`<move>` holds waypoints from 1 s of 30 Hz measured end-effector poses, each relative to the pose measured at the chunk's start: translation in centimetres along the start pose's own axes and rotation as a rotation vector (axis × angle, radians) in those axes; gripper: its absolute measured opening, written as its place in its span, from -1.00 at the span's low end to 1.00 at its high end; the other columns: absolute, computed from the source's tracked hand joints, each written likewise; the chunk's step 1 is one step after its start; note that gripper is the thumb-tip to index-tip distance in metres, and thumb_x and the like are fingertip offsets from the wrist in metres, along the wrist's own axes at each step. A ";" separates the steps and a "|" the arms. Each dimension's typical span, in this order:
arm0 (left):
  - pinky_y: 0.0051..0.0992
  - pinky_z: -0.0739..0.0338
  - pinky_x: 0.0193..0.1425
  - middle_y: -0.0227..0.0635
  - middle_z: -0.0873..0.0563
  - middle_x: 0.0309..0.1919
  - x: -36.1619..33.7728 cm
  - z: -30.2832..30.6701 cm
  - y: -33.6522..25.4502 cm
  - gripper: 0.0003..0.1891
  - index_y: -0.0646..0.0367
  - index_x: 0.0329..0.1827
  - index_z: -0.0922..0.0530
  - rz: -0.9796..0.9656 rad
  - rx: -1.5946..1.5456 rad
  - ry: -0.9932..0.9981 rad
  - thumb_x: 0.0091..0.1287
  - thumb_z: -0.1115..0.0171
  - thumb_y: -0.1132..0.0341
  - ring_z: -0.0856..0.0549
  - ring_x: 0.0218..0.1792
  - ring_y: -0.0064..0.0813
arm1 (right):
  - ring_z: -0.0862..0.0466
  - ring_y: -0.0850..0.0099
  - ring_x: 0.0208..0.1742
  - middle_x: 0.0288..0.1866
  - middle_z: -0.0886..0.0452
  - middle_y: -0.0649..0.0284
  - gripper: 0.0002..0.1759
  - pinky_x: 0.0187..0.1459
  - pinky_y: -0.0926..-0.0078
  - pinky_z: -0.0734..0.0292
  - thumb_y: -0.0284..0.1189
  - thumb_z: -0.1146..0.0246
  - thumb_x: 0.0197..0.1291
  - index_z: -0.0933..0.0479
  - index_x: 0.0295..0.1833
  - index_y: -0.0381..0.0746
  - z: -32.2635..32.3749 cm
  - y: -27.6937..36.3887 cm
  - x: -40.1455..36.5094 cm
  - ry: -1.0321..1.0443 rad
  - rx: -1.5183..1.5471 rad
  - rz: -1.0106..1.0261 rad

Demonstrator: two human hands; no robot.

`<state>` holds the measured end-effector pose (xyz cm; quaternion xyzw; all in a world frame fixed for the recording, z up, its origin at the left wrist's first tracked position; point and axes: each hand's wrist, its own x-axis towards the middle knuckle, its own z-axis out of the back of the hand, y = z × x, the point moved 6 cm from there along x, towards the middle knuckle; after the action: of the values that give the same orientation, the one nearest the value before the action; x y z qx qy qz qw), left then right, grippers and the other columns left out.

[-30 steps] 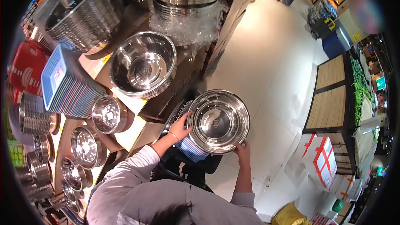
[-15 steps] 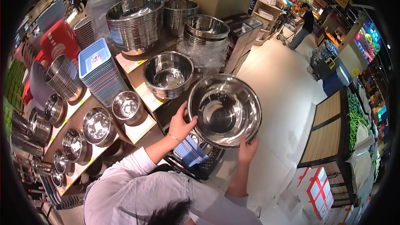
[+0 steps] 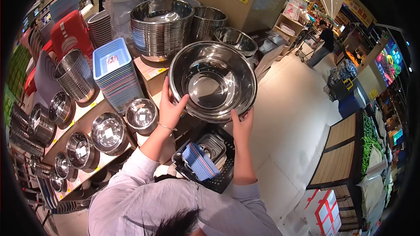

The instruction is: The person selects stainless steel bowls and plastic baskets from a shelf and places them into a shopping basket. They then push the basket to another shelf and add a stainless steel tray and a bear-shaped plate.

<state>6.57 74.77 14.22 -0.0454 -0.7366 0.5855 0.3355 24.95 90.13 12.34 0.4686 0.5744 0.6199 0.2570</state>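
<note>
Both my hands hold up a large steel bowl (image 3: 213, 80), its hollow facing me. My left hand (image 3: 170, 106) grips its left rim. My right hand (image 3: 242, 124) grips the lower right rim. The bowl hangs in front of the shelf and hides a stack of steel bowls behind it. Below my arms stands a black shopping basket (image 3: 216, 180) with blue striped trays (image 3: 199, 161) and steel items inside.
Store shelves at left carry stacks of steel bowls (image 3: 161, 24), blue baskets (image 3: 116, 76), small steel bowls (image 3: 141, 114) and red trays (image 3: 69, 32). Pale floor aisle runs right. A person (image 3: 322, 42) with a cart stands far off. Wooden produce stand (image 3: 345, 144) at right.
I have lifted the steel bowl from just above the basket up and toward the shelf; both hands rose with it, and my view tilted upward.
</note>
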 end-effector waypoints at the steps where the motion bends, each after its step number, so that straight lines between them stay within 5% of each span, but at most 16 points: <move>1: -0.56 -0.34 0.10 -0.13 -0.48 0.02 0.8 0.4 -0.6 -0.17 0.30 0.35 0.12 -0.001 -0.001 -0.005 0.08 -0.22 0.50 -0.51 -0.01 -0.47 | -0.47 0.54 -0.20 -0.07 -0.43 0.19 -0.36 -0.22 0.63 -0.41 -0.60 -0.15 0.08 -0.04 0.26 -0.33 -0.9 0.2 0.3 0.021 0.049 -0.070; 4: -0.52 -0.24 0.20 -0.09 -0.32 0.18 3.6 1.4 -1.8 -0.18 0.26 0.36 0.15 -0.047 -0.167 0.026 0.11 -0.18 0.51 -0.39 0.15 -0.42 | -0.47 0.53 -0.23 -0.08 -0.43 0.20 -0.39 -0.25 0.62 -0.41 -0.57 -0.14 0.12 -0.04 0.25 -0.34 -3.3 1.4 2.5 0.055 0.038 -0.001; 9: -0.56 -0.35 0.07 -0.08 -0.45 0.06 10.4 4.2 -5.6 -0.20 0.32 0.34 0.12 -0.192 -0.214 -0.062 0.13 -0.20 0.43 -0.51 -0.03 -0.48 | -0.48 0.48 -0.15 -0.05 -0.43 0.13 -0.39 -0.16 0.59 -0.44 -0.46 -0.14 0.17 -0.03 0.25 -0.35 -9.0 7.0 6.9 0.067 -0.053 0.200; 12: -0.50 -0.28 0.16 -0.01 -0.35 0.13 14.9 5.7 -7.7 -0.16 0.37 0.33 0.12 -0.261 -0.147 -0.084 0.11 -0.24 0.34 -0.43 0.08 -0.39 | -0.48 0.46 -0.10 -0.02 -0.42 0.09 -0.38 -0.11 0.57 -0.44 -0.40 -0.13 0.18 0.00 0.25 -0.35 -13.0 9.3 10.0 0.171 -0.024 0.302; 13: -0.48 -0.25 0.20 0.01 -0.31 0.16 16.6 6.5 -8.0 -0.15 0.38 0.32 0.12 -0.330 -0.059 -0.136 0.10 -0.25 0.30 -0.39 0.13 -0.36 | -0.42 0.61 -0.28 -0.22 -0.47 0.32 -0.61 -0.23 0.65 -0.35 -0.42 -0.10 0.21 -0.21 0.10 -0.29 -14.7 10.2 10.9 0.161 0.025 0.343; 15: -0.46 -0.20 0.24 0.03 -0.24 0.20 20.2 7.8 -8.6 -0.12 0.37 0.32 0.12 -0.442 -0.008 -0.136 0.08 -0.27 0.24 -0.32 0.19 -0.31 | -0.44 0.54 -0.12 -0.10 -0.43 0.28 -0.54 -0.07 0.60 -0.34 -0.36 -0.11 0.21 -0.16 0.17 -0.23 -17.6 10.5 13.5 0.225 0.055 0.377; 20: -0.48 -0.19 0.23 0.02 -0.22 0.22 28.5 10.3 -6.9 -0.11 0.34 0.34 0.22 -0.424 -0.014 0.004 0.14 -0.22 0.23 -0.31 0.19 -0.29 | -0.36 0.45 0.08 0.01 -0.37 0.28 -0.38 0.07 0.35 -0.27 -0.13 -0.06 0.22 -0.02 0.26 -0.18 -23.5 7.3 20.1 0.461 0.019 0.120; 24: -0.51 -0.11 0.28 0.00 -0.13 0.28 31.1 11.8 -3.8 -0.12 0.28 0.36 0.27 -0.373 0.019 0.048 0.19 -0.18 0.21 -0.20 0.27 -0.32 | -0.21 0.39 0.26 0.27 -0.20 0.16 -0.23 0.27 0.47 0.01 -0.21 -0.07 0.22 0.23 0.36 -0.17 -26.2 5.6 22.3 0.501 0.058 0.091; 28: -0.52 -0.12 0.27 0.02 -0.19 0.25 32.5 13.6 -0.5 -0.12 0.32 0.35 0.28 -0.316 0.026 0.017 0.20 -0.17 0.19 -0.25 0.25 -0.30 | -0.20 0.41 0.27 0.28 -0.18 0.14 -0.15 0.27 0.49 0.01 -0.23 -0.07 0.22 0.35 0.37 -0.22 -28.3 4.9 22.9 0.519 0.050 0.110; 30: -0.47 -0.16 0.26 0.15 -0.23 0.21 33.1 14.5 1.5 -0.04 0.39 0.33 0.30 -0.254 0.119 -0.012 0.17 -0.15 0.03 -0.27 0.24 -0.13 | -0.18 0.39 0.29 0.30 -0.16 0.11 -0.15 0.28 0.48 0.03 -0.19 -0.08 0.21 0.32 0.37 -0.24 -28.7 4.4 22.8 0.491 0.016 0.071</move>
<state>-27.41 78.44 26.17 0.0716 -0.7023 0.5813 0.4046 -8.97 95.27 25.92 0.3260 0.6079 0.7191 0.0842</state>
